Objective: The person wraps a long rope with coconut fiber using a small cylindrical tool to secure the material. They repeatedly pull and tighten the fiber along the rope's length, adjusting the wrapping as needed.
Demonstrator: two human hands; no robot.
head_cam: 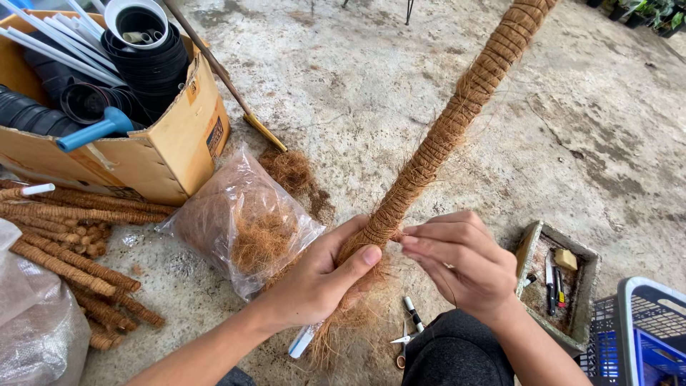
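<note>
A long pole wrapped in brown coconut fibre [457, 114] runs from the top right down to my hands. My left hand [318, 279] grips its lower end, where loose fibre hangs out and a white pipe tip [301, 342] shows below. My right hand [461, 261] sits just right of the pole, fingers pinched together against the fibre wrap, apparently on a thin string that is too fine to see clearly. A clear plastic bag of loose coconut fibre [243, 225] lies on the concrete floor just left of my left hand.
A cardboard box [179, 143] with black pots and white pipes stands top left. Finished fibre poles [71, 236] lie at the left. Scissors [402, 343] and a pen lie by my knee. A concrete tray [568, 257] with small tools and a blue crate [639, 329] sit at the right.
</note>
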